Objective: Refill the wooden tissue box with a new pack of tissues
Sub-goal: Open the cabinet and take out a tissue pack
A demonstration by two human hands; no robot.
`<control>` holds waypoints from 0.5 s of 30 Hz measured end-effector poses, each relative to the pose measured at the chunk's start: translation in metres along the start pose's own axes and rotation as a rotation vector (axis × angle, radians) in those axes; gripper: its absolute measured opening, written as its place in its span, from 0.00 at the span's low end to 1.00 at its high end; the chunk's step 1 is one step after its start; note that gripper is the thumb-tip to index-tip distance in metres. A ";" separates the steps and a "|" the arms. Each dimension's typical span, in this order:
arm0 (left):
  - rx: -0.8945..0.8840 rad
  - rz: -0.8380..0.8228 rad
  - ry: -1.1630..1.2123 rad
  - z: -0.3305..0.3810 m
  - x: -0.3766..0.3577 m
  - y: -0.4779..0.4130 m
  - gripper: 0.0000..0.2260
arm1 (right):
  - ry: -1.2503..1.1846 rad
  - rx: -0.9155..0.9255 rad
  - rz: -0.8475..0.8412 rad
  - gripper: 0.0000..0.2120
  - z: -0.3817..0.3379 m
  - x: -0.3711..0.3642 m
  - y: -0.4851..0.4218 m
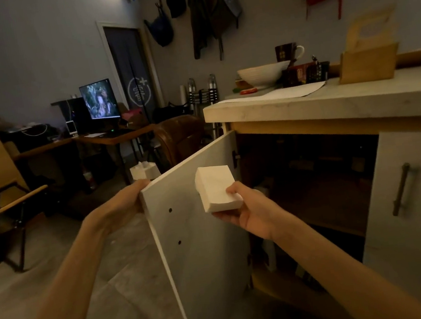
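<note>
White soft rectangular pack of tissues [217,188] | right hand [251,209] pinches its near end, likely light, squashy | left hand [126,202] grips white cabinet door [200,231] edge

Two bare forearms, hands [126,201] w/o gloves, rings or watch; no sleeves in view.

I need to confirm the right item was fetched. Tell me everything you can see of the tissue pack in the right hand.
The tissue pack is a plain white rectangular block, soft-looking, with no print visible in this dim light. The right hand holds it at its near end, thumb on top and fingers underneath, the far end tilted up and away. It is held in the air in front of the open cabinet door, touching nothing but that hand. Whether it is wrapped I cannot tell.
</note>
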State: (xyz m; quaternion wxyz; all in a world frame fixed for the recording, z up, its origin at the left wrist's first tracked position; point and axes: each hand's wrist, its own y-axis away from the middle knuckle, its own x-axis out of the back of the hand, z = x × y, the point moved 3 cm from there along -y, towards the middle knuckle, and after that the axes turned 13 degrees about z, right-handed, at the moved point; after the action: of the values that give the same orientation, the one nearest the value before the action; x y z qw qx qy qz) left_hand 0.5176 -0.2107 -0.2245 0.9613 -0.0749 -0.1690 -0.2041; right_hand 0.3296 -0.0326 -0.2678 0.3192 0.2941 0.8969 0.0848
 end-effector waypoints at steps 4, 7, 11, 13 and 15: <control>-0.171 -0.008 -0.406 0.012 -0.027 0.012 0.12 | 0.082 0.096 0.065 0.09 -0.016 0.009 0.019; -0.186 -0.188 -0.100 0.011 -0.053 0.029 0.11 | 0.119 0.172 0.070 0.13 -0.033 0.024 0.034; -0.084 -0.309 0.107 -0.032 -0.106 0.044 0.10 | 0.014 0.158 0.004 0.22 -0.054 0.055 0.059; -0.117 -0.281 0.090 -0.038 -0.131 0.059 0.12 | 0.011 0.214 0.010 0.23 -0.066 0.074 0.072; -0.144 -0.304 0.111 -0.030 -0.159 0.071 0.15 | 0.065 0.330 0.052 0.23 -0.079 0.100 0.089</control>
State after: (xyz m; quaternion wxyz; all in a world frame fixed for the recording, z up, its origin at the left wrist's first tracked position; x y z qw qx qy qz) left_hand 0.4196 -0.0948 -0.3141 0.9194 -0.1058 -0.1099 -0.3627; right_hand 0.2604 0.1003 -0.2280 0.2353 0.3628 0.9005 -0.0458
